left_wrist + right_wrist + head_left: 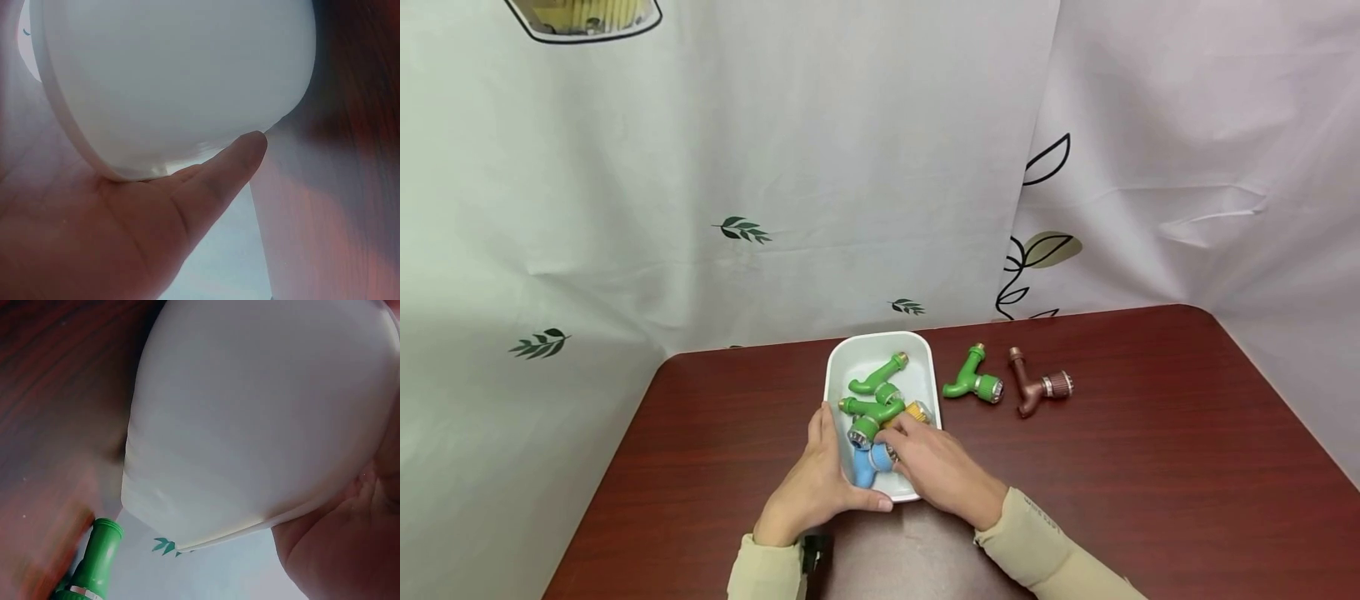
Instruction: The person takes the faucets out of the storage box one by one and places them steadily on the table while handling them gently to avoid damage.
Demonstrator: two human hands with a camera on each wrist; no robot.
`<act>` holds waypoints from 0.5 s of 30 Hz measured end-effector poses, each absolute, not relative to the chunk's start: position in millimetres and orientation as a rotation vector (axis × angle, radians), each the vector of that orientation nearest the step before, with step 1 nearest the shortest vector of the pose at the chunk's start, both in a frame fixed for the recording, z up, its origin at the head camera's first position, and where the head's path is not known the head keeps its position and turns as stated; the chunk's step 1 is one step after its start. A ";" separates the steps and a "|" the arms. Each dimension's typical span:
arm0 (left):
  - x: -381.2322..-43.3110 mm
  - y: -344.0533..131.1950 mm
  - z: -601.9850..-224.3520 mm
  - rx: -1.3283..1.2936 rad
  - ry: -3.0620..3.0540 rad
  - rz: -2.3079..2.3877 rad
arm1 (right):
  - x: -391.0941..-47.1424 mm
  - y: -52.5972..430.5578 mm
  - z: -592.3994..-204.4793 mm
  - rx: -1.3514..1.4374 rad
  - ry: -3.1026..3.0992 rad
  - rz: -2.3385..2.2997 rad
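I see the left hand (pixel 812 483) bracing the near-left corner of the white tray (pixel 859 364), fingers extended. The right hand (pixel 940 465) reaches in beside the blue tap (pixel 865 468) and yellow tap (pixel 918 411); I can't tell whether it pinches either. Two green taps (pixel 874 409) share the tray.

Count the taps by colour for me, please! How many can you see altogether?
Green taps: 3
Blue tap: 1
Yellow tap: 1, partly hidden
Brown tap: 1
Total: 6 taps in sight
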State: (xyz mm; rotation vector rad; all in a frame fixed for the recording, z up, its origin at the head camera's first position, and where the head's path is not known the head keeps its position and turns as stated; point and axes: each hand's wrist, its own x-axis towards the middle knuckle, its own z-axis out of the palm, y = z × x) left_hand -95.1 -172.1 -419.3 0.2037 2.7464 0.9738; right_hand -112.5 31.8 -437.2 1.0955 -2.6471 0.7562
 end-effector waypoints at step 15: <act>-95.1 -172.2 -419.9 0.209 2.752 0.987 | -113.3 36.2 -434.0 1.180 -2.653 0.720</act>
